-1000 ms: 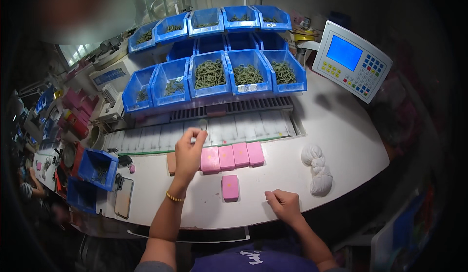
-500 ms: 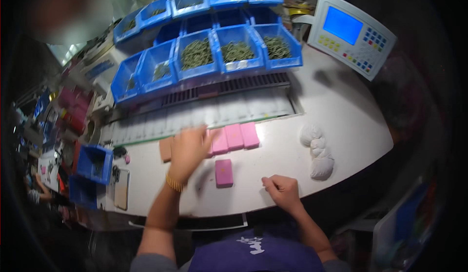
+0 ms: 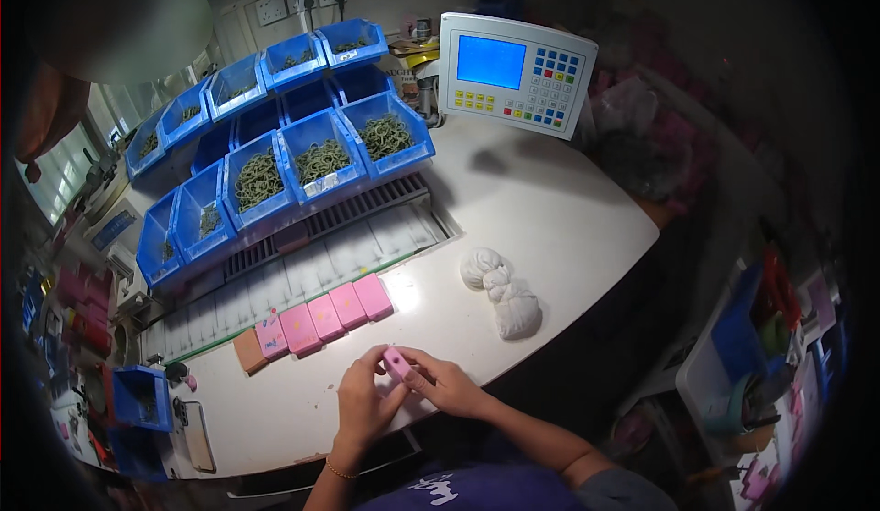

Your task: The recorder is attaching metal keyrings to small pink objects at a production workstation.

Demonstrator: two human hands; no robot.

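Observation:
Between my two hands, close to the table's front edge, is a pink rubber mould block (image 3: 398,363) with a dark round hole in its end face. The fingers and thumb of my left hand (image 3: 361,395) close on its left side. My right hand (image 3: 446,386) pinches the same block from the right. Beyond my hands, a slanting row of several pink blocks (image 3: 299,329) lies on the white table, some with small coloured marks. An orange-brown block (image 3: 249,351) ends the row on the left. To the right rests a knotted white cloth bundle (image 3: 500,293).
Tiered blue bins (image 3: 275,201) with small green pieces stand behind a pale grooved strip (image 3: 302,271). A white control panel (image 3: 515,76) with a blue screen is at the back. On the left are a phone-like flat object (image 3: 197,436) and more blue bins (image 3: 141,399).
The view has turned right. My left hand has come back from the row, and my right hand has joined it. The single pink block from the table front is no longer lying there.

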